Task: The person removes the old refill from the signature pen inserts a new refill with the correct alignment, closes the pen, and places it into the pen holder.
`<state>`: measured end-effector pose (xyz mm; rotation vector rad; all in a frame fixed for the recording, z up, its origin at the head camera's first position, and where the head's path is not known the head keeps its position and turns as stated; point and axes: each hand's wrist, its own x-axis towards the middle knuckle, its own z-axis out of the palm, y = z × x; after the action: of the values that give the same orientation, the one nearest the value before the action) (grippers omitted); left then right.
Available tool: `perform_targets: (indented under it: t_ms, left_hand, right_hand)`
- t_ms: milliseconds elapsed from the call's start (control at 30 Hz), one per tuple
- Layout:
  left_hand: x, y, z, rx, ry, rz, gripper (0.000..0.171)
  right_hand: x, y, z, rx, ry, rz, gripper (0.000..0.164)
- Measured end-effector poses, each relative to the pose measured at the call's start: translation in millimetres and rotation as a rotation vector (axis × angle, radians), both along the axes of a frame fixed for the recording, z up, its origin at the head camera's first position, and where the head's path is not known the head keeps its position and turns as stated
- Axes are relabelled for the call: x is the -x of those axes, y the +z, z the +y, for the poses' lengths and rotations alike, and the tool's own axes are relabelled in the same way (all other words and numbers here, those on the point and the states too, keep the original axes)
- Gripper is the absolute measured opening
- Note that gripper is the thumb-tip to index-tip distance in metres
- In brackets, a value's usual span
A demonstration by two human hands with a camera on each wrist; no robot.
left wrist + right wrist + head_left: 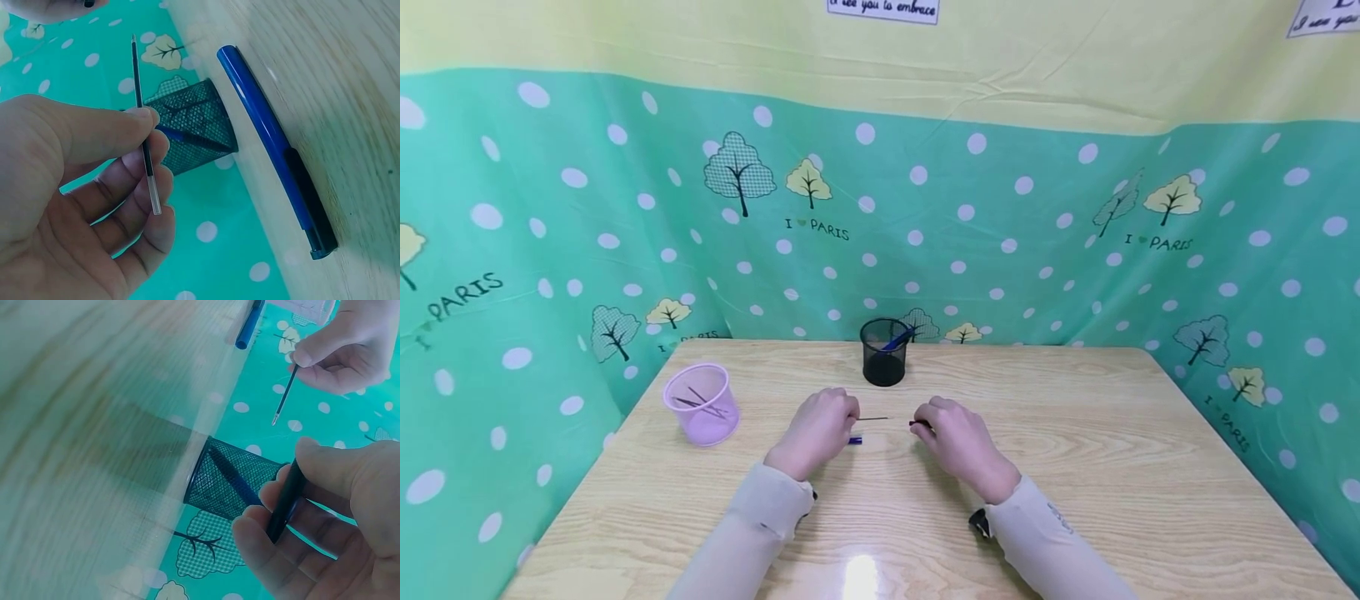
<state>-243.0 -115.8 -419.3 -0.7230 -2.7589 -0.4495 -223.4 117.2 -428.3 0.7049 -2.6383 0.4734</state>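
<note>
Left hand [822, 427] pinches dark, clear-ended refill [147, 159], right hand [960, 439] black tube [287, 501]; mesh cup [883, 370] holds blue pen [898, 340], lilac cup [712, 430] seemingly refills [703, 403].

Wood-grain table [1075, 433], lower middle of head view. Purple cup [711, 427] upright, left of centre. Black mesh cup [883, 368] upright near far edge, centre. Blue barrel [855, 440] lying, lower centre.
</note>
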Motion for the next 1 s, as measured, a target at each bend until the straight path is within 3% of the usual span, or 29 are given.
perform_targets:
  t_ms: [233,533,767,1000]
  left_hand:
    - [6.1,2.2,-4,-0.021,0.024,-0.044,0.011]
    - [16.6,2.3,-6,-0.007,-0.001,-0.171,0.009]
    - [25.7,-1.9,-8,0.037,-0.044,-0.204,0.010]
    - [37.3,-8.0,-6,0.067,-0.035,-0.235,0.012]
  right_hand:
    - [0.8,1.8,0,0.014,0.025,-0.022,0.008]
    - [1.0,3.0,0,0.022,0.022,-0.033,0.005]
    - [1.1,2.2,-1,0.008,0.020,-0.030,0.004]
    - [0.4,1.8,-1,-0.007,0.011,-0.035,0.004]
